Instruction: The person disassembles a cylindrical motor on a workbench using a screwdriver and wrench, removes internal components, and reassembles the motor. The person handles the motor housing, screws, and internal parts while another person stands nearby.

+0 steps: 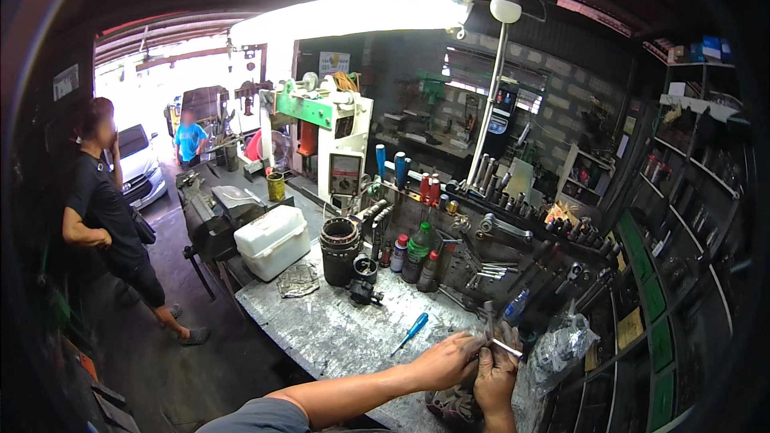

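Both my hands are close together over the right end of the metal-topped workbench (345, 337). My left hand (447, 361) has its fingers closed at a small dark metal piece (490, 319) that stands up between the hands. My right hand (495, 377) is closed around the same piece from the right, its thumb pointing up. A shiny thin rod (507, 349) sticks out to the right across my right fingers. The fingers hide most of the piece, so its kind is unclear. Below my hands lies a dark, greasy part (453, 404). A blue-handled screwdriver (415, 329) rests left of them.
A black cylindrical housing (340, 252), a green-capped bottle (419, 250) and spray cans (399, 253) stand behind. A white box (273, 242) sits at left. Crumpled clear plastic (565, 345) is at right, beside shelves (682, 273). Two people (104, 192) stand beyond.
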The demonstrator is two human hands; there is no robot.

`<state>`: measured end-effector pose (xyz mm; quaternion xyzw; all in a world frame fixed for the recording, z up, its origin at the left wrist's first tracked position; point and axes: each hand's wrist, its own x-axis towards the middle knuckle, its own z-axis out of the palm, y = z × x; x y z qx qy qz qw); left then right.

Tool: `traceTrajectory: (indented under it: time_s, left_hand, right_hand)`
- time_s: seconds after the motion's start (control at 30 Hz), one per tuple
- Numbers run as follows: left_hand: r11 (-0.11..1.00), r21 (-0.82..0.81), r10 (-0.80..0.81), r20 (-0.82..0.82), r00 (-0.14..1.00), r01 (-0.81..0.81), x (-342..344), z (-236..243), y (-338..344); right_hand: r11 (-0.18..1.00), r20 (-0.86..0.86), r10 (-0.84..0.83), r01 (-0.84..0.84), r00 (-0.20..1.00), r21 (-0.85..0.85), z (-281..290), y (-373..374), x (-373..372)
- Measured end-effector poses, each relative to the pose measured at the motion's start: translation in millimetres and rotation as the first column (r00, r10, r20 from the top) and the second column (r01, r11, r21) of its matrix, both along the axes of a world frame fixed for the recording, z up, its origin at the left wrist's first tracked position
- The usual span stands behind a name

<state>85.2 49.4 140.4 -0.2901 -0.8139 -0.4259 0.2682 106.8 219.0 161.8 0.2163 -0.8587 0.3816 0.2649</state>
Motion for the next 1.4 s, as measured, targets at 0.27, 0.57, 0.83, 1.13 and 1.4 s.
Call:
traceTrajectory:
  time_s: [0.27,0.57,0.83,1.13,1.4]
  left_hand:
    - [0.997,-0.073,0.051,0.160,0.986,-0.040,-6,7,-1]
    - [0.996,-0.050,-0.067,0.173,0.983,0.076,-21,4,2]
    - [0.987,-0.088,-0.121,0.132,0.984,0.134,-11,9,-4]
    - [0.984,-0.148,-0.083,0.097,0.992,0.096,-3,11,-4]
    - [0.989,-0.149,0.024,0.033,0.999,-0.019,-10,14,1]
  right_hand:
    - [0.995,0.008,-0.047,0.046,0.999,0.087,6,-4,2]
    - [1.000,-0.029,-0.015,0.015,0.999,0.009,5,-4,-1]
    - [0.997,-0.029,-0.037,0.038,0.999,0.060,11,-3,0]
    - [0.997,-0.085,-0.024,0.030,0.996,0.070,1,-1,-6]
    - [1.000,-0.079,0.016,-0.015,0.997,0.012,-7,2,-9]
